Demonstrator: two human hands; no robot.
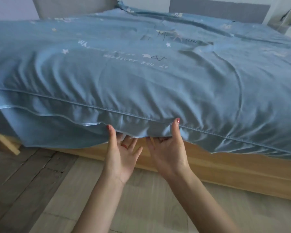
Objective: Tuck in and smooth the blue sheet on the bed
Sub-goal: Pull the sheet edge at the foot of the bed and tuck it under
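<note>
- The blue sheet (141, 81) is covering the bed, its hem hanging over the wooden bed frame (225, 167).
- The left hand (121, 155) and right hand (168, 148), palms up, are pinching that hem: tucking step, apparently.
- Next: pushing fabric under the mattress, then smoothing wrinkles.

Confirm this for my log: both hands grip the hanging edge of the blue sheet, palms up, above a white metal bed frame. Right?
Not quite. The head view shows both the left hand and right hand gripping the blue sheet edge, palms up, but the bed frame is light wood, not white metal.
</note>
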